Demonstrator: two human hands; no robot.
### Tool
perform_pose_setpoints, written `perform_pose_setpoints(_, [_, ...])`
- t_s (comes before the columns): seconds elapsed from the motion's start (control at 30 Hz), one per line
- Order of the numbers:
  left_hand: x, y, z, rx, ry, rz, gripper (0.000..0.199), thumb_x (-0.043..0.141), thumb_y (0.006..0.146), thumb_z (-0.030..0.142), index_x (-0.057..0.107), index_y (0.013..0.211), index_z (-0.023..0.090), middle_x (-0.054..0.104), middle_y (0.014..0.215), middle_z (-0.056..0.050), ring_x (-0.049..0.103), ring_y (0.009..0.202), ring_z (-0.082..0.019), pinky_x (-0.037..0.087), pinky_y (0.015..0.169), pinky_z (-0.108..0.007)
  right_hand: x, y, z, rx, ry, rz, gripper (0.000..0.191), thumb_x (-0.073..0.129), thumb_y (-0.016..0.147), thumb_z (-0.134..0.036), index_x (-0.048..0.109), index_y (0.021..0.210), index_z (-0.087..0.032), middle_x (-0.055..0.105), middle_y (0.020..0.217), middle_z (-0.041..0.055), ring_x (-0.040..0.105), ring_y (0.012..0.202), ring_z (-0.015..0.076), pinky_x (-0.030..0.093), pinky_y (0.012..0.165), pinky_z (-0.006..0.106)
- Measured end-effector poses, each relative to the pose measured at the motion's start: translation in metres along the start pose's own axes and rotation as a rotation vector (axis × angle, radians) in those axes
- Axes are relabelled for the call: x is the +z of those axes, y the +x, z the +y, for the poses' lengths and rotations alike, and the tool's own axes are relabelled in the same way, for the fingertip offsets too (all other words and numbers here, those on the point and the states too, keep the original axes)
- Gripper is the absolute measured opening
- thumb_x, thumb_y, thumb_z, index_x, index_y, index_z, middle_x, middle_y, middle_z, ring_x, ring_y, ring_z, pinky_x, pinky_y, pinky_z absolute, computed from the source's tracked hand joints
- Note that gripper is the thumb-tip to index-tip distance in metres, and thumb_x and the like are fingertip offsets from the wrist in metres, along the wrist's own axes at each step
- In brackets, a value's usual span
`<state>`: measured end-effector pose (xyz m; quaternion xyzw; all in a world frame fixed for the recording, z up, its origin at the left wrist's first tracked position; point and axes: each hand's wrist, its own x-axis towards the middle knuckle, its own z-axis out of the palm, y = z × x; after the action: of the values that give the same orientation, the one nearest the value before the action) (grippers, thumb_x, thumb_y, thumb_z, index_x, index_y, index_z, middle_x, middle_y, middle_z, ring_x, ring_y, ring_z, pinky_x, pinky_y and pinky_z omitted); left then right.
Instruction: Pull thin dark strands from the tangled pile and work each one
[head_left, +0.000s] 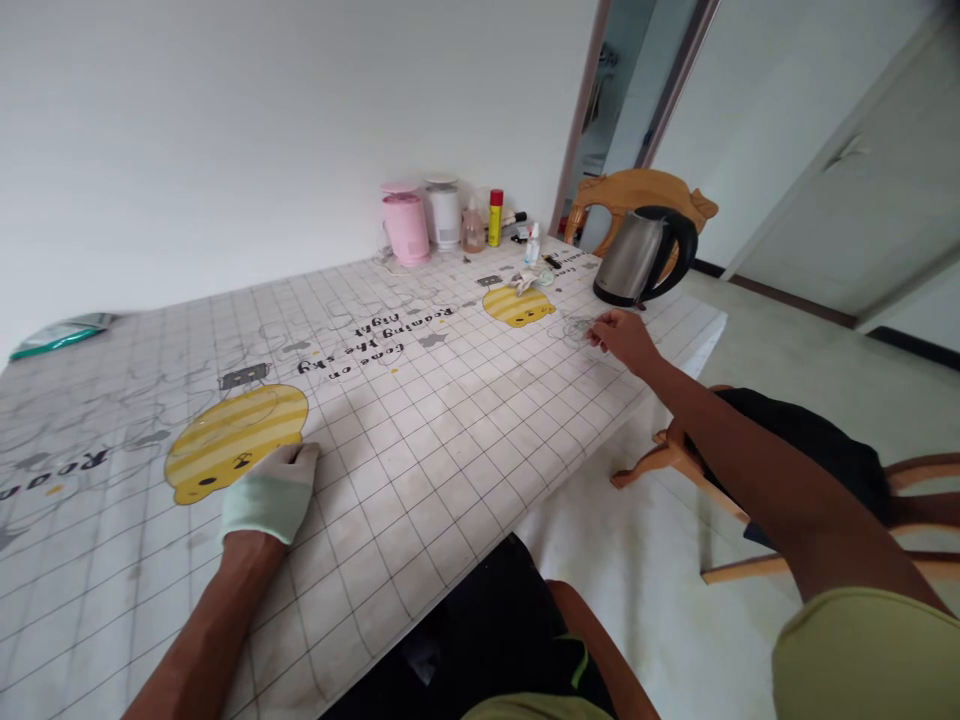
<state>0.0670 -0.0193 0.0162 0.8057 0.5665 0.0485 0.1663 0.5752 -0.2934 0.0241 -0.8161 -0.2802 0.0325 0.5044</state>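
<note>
Tangled thin strands (574,328) lie in a loose, pale heap towards the far right of the table, on a white grid-patterned tablecloth (420,450). The bare right hand (624,340) reaches across to the heap's right edge, thumb and fingers drawn together there; whether a strand is pinched between them, I cannot tell. Well apart from it, the left hand (271,490) rests near left on the cloth in a white glove with a mint cuff, its fingers curled under; whether it holds anything cannot be seen. It covers part of a printed yellow striped bear (232,430).

Just beyond the right hand stands a steel electric kettle (628,258) with a black handle and base, upright near the table's right end. To the left of the kettle is a crumpled white cloth item (536,275), with a small white bottle (532,245) behind it. Farther left, near the wall, stand a red-capped yellow can (495,220), a pinkish clear bottle (472,232), a white canister (445,217) and a pink canister (406,228). A green-edged packet (64,335) lies far left. A carved wooden chair (645,185) stands behind the kettle.
</note>
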Motion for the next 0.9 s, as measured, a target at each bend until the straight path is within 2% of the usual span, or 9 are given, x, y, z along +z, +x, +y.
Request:
perform_pose_setpoints(0.17, [0.002, 0.000, -0.002, -0.010, -0.028, 0.024, 0.046, 0.045, 0.100, 0.049, 0.078, 0.112, 0.019, 0.077, 0.125, -0.017, 0.069, 0.114, -0.037, 0.052, 0.095, -0.043, -0.001, 0.004, -0.020, 0.091, 0.319, -0.049, 0.021, 0.075, 0.083, -0.029, 0.057, 0.074, -0.022, 0.071, 0.078, 0.0073, 0.059, 0.059, 0.0142, 0.046, 0.048, 0.026])
perform_pose_setpoints(0.3, [0.006, -0.002, -0.003, -0.020, -0.082, 0.084, 0.045, 0.044, 0.101, 0.050, 0.078, 0.107, 0.021, 0.079, 0.118, -0.015, 0.070, 0.113, -0.035, 0.052, 0.097, -0.042, 0.013, -0.011, -0.047, 0.107, 0.511, -0.184, 0.029, 0.084, 0.079, -0.034, 0.059, 0.074, -0.021, 0.066, 0.075, 0.0051, 0.056, 0.057, 0.0128, 0.047, 0.048, 0.026])
perform_pose_setpoints(0.4, [0.008, -0.012, 0.004, 0.006, -0.193, 0.173, 0.040, 0.047, 0.101, 0.047, 0.079, 0.108, 0.025, 0.080, 0.114, -0.009, 0.070, 0.116, -0.031, 0.051, 0.104, -0.039, 0.036, -0.033, -0.077, 0.074, 0.635, -0.373, 0.031, 0.089, 0.075, -0.035, 0.062, 0.076, -0.020, 0.065, 0.075, 0.0043, 0.057, 0.058, 0.0133, 0.046, 0.047, 0.027])
perform_pose_setpoints(0.47, [0.010, -0.021, 0.013, 0.072, -0.270, 0.238, 0.037, 0.051, 0.099, 0.043, 0.079, 0.114, 0.025, 0.080, 0.117, -0.006, 0.069, 0.121, -0.028, 0.049, 0.109, -0.034, 0.056, -0.049, -0.099, 0.054, 0.686, -0.505, 0.031, 0.091, 0.075, -0.035, 0.064, 0.077, -0.020, 0.064, 0.074, 0.0035, 0.057, 0.058, 0.0133, 0.045, 0.047, 0.027])
perform_pose_setpoints(0.6, [0.010, -0.037, 0.028, 0.167, -0.396, 0.313, 0.040, 0.054, 0.099, 0.037, 0.075, 0.129, 0.022, 0.079, 0.126, -0.006, 0.068, 0.124, -0.024, 0.048, 0.110, -0.031, 0.103, -0.076, -0.141, 0.029, 0.698, -0.754, 0.031, 0.091, 0.077, -0.037, 0.066, 0.075, -0.019, 0.063, 0.072, 0.0033, 0.055, 0.055, 0.0125, 0.043, 0.046, 0.027])
perform_pose_setpoints(0.73, [0.007, -0.041, 0.030, 0.253, -0.606, 0.183, 0.045, 0.055, 0.099, 0.035, 0.068, 0.140, 0.019, 0.079, 0.123, -0.005, 0.073, 0.109, -0.020, 0.054, 0.103, -0.030, 0.152, -0.096, -0.173, 0.024, 0.651, -0.963, 0.033, 0.092, 0.077, -0.041, 0.068, 0.072, -0.019, 0.065, 0.069, 0.0053, 0.053, 0.051, 0.0126, 0.042, 0.044, 0.028])
perform_pose_setpoints(0.9, [0.004, -0.040, 0.025, 0.233, -0.955, -0.028, 0.045, 0.058, 0.098, 0.038, 0.071, 0.133, 0.015, 0.080, 0.116, -0.010, 0.074, 0.085, -0.017, 0.059, 0.075, -0.028, 0.205, -0.120, -0.197, -0.008, 0.698, -1.103, 0.030, 0.090, 0.081, -0.041, 0.071, 0.077, -0.019, 0.068, 0.073, 0.0056, 0.057, 0.056, 0.0141, 0.047, 0.049, 0.029])
